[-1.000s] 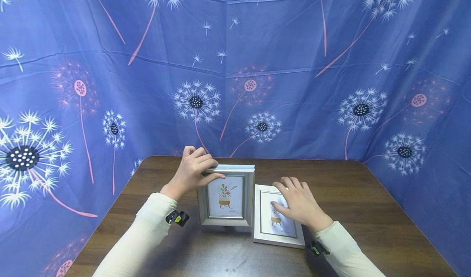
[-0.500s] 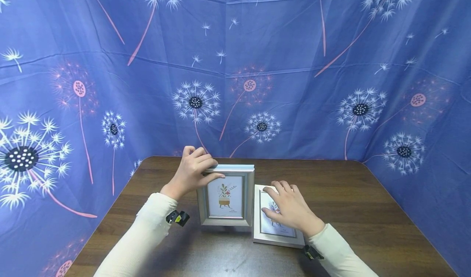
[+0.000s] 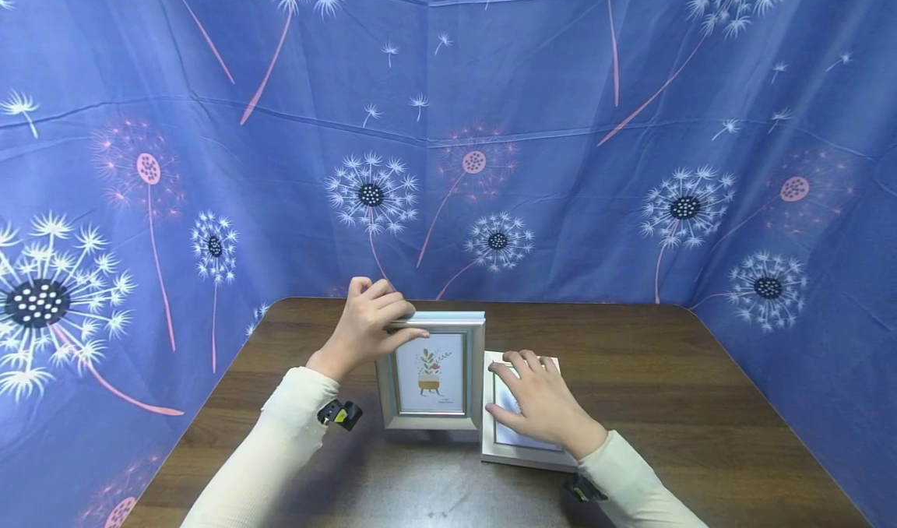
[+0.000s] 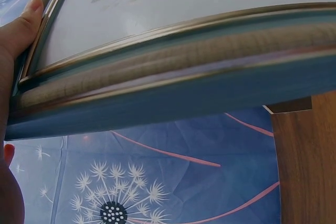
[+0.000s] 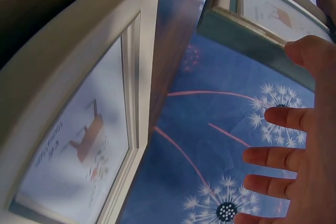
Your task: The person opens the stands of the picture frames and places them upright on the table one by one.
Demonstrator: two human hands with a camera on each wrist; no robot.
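My left hand (image 3: pixel 367 325) grips the top left corner of a silvery picture frame (image 3: pixel 474 380), thumb on its front and fingers behind. The frame stands upright facing me and shows a print of a potted plant. In the left wrist view its blue-green side (image 4: pixel 173 106) crosses the picture. To its right a white picture frame (image 3: pixel 490 446) lies face up on the table, with a similar print. Over that one hovers my right hand (image 3: pixel 543 399), fingers spread and holding nothing. In the right wrist view the white frame (image 5: pixel 142 77) fills the left, apart from the fingers.
Both frames are on a brown wooden table (image 3: pixel 652 380) with rounded far corners. A blue cloth (image 3: pixel 561 123) printed with dandelions hangs behind it and along both sides. Black wrist cameras (image 3: pixel 339 414) sit on the cuffs of pale sleeves (image 3: pixel 259 450).
My right hand has moved left across the white frame, toward the upright one, covering more of the white frame's print. The left hand and the silvery frame stay in place.
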